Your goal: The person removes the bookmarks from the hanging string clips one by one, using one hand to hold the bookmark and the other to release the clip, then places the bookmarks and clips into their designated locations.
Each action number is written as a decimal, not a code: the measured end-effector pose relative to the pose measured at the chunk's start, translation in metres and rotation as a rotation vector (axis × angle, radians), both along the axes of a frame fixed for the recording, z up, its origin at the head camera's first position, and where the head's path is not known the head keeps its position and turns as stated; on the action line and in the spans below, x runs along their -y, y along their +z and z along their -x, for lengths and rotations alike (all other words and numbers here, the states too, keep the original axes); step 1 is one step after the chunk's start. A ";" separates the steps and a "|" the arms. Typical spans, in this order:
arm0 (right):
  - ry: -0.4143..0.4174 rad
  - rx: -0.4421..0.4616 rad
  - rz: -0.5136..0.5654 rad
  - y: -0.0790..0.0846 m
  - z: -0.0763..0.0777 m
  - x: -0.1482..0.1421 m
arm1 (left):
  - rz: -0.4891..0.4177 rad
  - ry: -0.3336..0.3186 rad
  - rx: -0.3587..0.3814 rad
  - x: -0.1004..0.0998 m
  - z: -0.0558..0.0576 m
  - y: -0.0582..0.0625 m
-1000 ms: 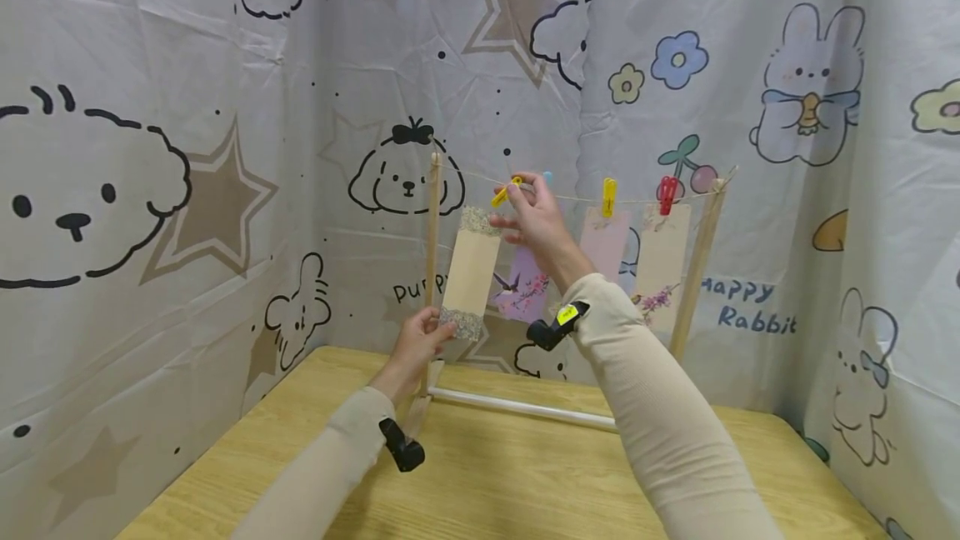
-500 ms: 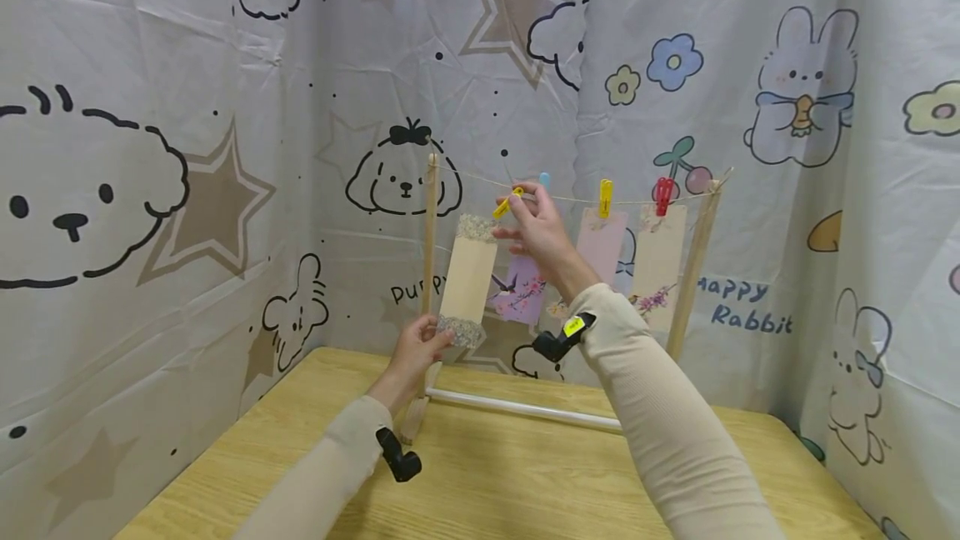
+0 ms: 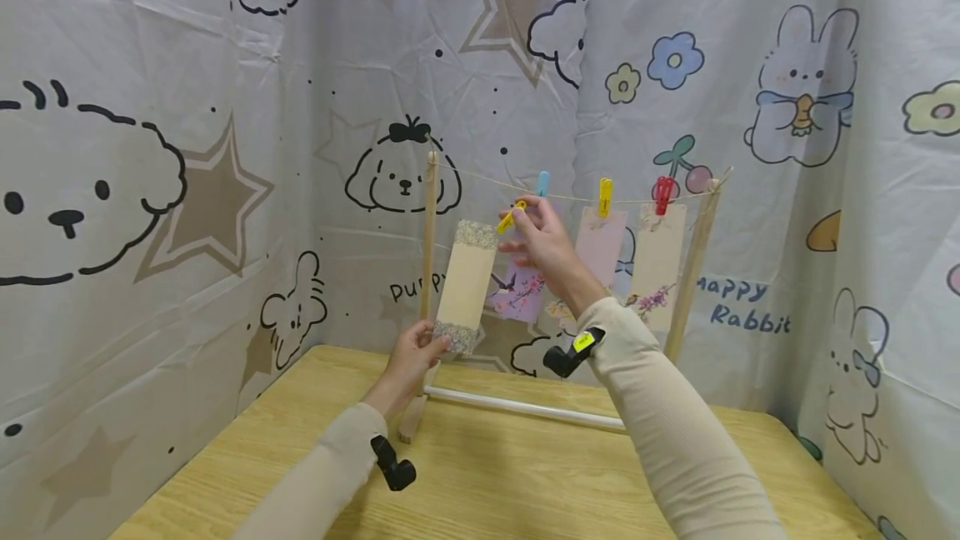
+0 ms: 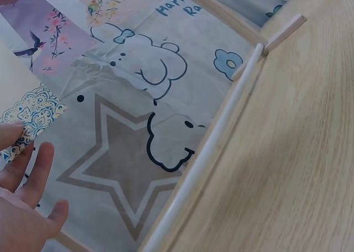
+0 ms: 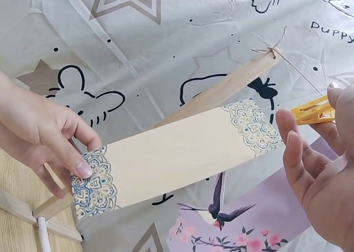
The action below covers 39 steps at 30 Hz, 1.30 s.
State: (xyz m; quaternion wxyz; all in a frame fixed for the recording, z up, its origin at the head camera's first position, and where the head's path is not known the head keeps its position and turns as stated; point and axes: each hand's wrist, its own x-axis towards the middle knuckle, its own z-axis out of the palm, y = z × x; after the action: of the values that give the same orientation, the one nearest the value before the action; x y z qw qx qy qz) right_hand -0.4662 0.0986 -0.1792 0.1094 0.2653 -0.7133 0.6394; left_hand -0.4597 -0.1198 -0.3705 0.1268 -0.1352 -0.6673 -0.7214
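My left hand pinches the lower end of a long cream paper card, which stands tilted with its top to the right. Lacy blue patterns cover both of its ends in the right wrist view. Up by the card's top corner, my right hand pinches a yellow clothespin between thumb and fingers. That clothespin is just below the string, and a small gap shows between it and the card. Behind the right hand, a purple card with a swallow and blossoms hangs partly hidden.
The string runs between a left wooden post and a right one. A blue clothespin, a yellow one and a red one sit along it, with printed cards hanging. A white rod joins the posts low over the wooden table.
Both hands have come down a little, the cream card and yellow clothespin with them. The clothespin, earlier up at the string, is now below it, and the blue clothespin shows more fully.
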 end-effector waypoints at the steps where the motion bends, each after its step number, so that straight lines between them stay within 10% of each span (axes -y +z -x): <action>1: 0.003 -0.002 -0.002 -0.001 0.000 -0.001 | 0.006 0.006 0.001 0.000 0.000 -0.001; 39: 0.022 0.020 -0.073 -0.036 -0.009 -0.018 | 0.017 0.038 0.018 0.010 -0.012 -0.031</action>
State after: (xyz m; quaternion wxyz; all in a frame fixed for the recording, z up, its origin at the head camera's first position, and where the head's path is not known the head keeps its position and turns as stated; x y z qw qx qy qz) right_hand -0.4574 0.1171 -0.2154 0.0854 0.2707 -0.7342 0.6168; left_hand -0.4478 -0.1294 -0.4014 0.1332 -0.1173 -0.6769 -0.7144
